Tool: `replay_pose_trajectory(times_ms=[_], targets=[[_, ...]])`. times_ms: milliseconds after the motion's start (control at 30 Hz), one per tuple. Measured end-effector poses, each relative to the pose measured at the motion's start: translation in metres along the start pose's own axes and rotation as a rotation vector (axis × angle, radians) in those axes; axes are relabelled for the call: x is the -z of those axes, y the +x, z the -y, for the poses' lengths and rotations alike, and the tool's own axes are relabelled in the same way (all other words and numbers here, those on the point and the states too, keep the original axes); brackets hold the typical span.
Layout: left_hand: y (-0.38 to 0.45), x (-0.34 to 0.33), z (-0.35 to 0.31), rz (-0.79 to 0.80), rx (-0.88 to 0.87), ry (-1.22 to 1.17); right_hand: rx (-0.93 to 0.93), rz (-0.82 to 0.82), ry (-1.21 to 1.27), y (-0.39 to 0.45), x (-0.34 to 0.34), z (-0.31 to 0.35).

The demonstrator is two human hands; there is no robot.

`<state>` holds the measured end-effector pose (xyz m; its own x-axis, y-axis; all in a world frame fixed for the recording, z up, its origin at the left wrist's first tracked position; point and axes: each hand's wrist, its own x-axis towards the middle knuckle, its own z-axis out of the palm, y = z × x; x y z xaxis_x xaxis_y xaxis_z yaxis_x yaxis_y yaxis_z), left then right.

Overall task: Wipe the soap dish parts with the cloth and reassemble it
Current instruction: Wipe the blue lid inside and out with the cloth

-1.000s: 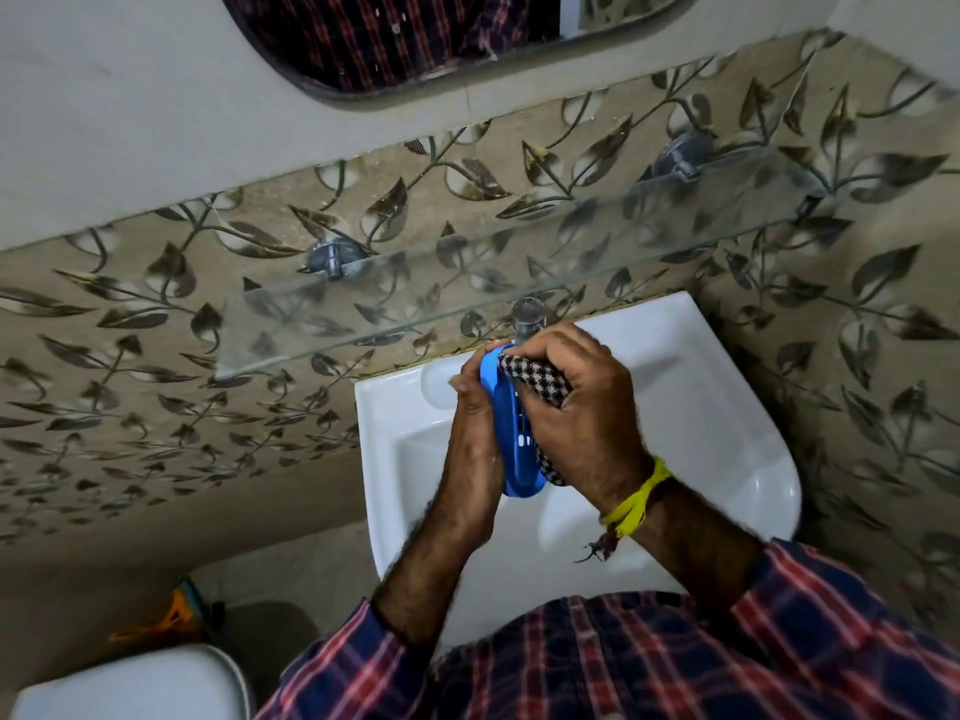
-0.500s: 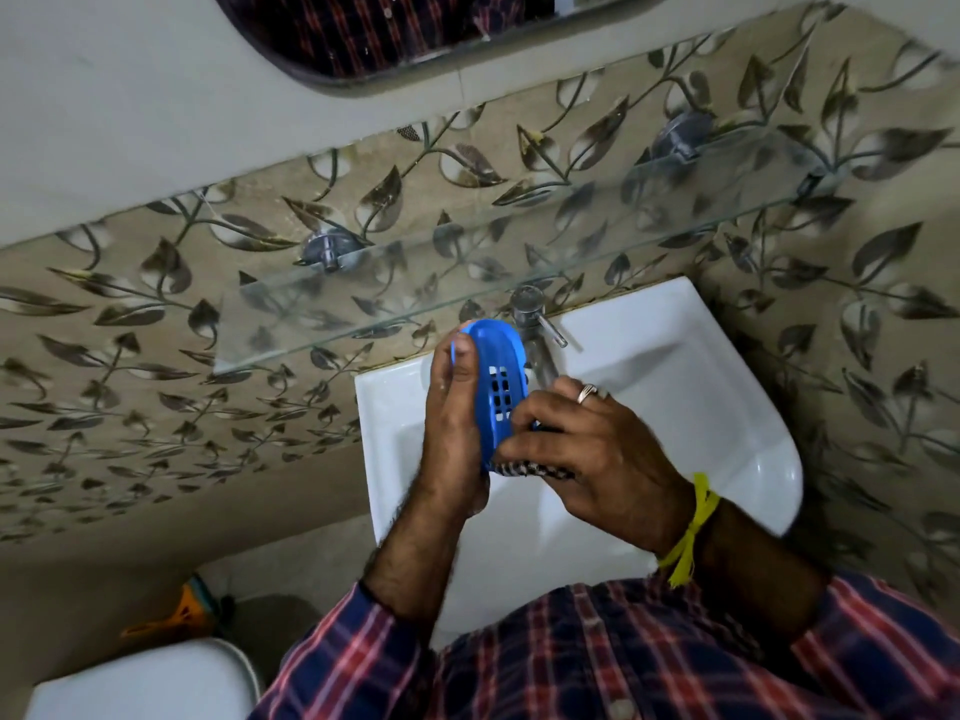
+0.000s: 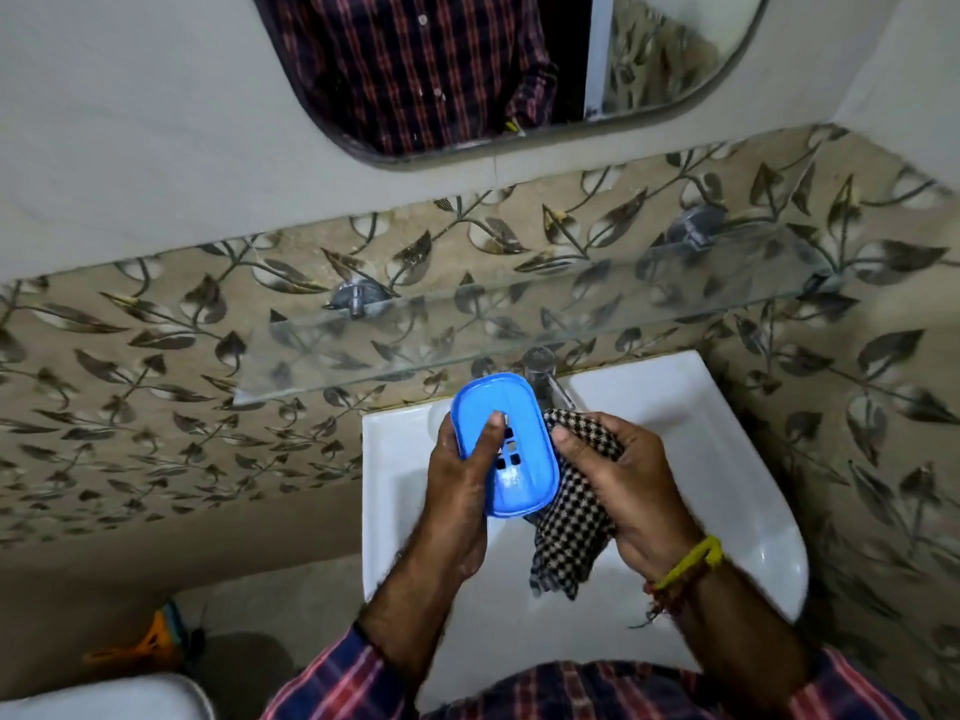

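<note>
A blue plastic soap dish part [image 3: 511, 433] with several drain slots faces up toward me over the white washbasin [image 3: 737, 459]. My left hand [image 3: 457, 491] grips it from the left, thumb across its inner face. My right hand [image 3: 623, 491] holds a black-and-white checked cloth [image 3: 569, 532] just to the right of the dish, touching its right edge; the cloth's lower end hangs down over the basin. No other soap dish part is visible.
A metal tap [image 3: 543, 374] stands at the basin's back, just behind the dish. A glass shelf [image 3: 519, 324] on chrome brackets runs above it, below a mirror [image 3: 509, 70]. Leaf-patterned tiles cover both walls. A white toilet lid [image 3: 104, 698] and an orange object [image 3: 140, 644] lie lower left.
The dish has turned from edge-on to face up toward me. My right hand has drawn the cloth off the dish's face to its right side, letting the cloth hang. The view tilted up.
</note>
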<state>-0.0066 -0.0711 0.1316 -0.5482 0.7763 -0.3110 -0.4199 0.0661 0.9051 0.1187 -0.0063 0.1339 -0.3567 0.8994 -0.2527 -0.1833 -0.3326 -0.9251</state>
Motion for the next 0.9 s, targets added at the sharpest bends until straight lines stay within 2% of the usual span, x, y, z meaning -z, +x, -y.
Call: replay_pose_trajectory(times_ms=[67, 133, 267, 367, 467, 600, 733, 900], targets=[[0.002, 0.0, 0.003, -0.083, -0.031, 0.233, -0.039, 0.023, 0.061, -0.002, -0.002, 0.003], [0.0, 0.0, 0.002, -0.078, -0.014, 0.297, -0.015, 0.053, 0.025, -0.003, -0.002, 0.003], [-0.015, -0.001, 0.0, 0.145, 0.266, 0.069, 0.084, 0.131, -0.226, -0.01, -0.008, -0.002], [-0.016, 0.005, 0.003, 0.23, 0.344, -0.099, 0.137, 0.142, -0.374, -0.012, -0.011, -0.006], [-0.012, 0.013, 0.007, 0.187, 0.359, -0.256, 0.168, 0.024, -0.39, -0.008, -0.004, -0.006], [-0.007, 0.022, 0.009, 0.153, 0.387, -0.353, 0.186, -0.067, -0.252, -0.009, 0.011, 0.005], [-0.011, 0.018, 0.008, 0.115, 0.351, -0.236, 0.141, -0.094, -0.079, -0.012, 0.016, 0.016], [-0.015, 0.01, 0.004, 0.042, 0.208, -0.089, 0.198, -0.074, -0.129, -0.016, 0.013, 0.023]])
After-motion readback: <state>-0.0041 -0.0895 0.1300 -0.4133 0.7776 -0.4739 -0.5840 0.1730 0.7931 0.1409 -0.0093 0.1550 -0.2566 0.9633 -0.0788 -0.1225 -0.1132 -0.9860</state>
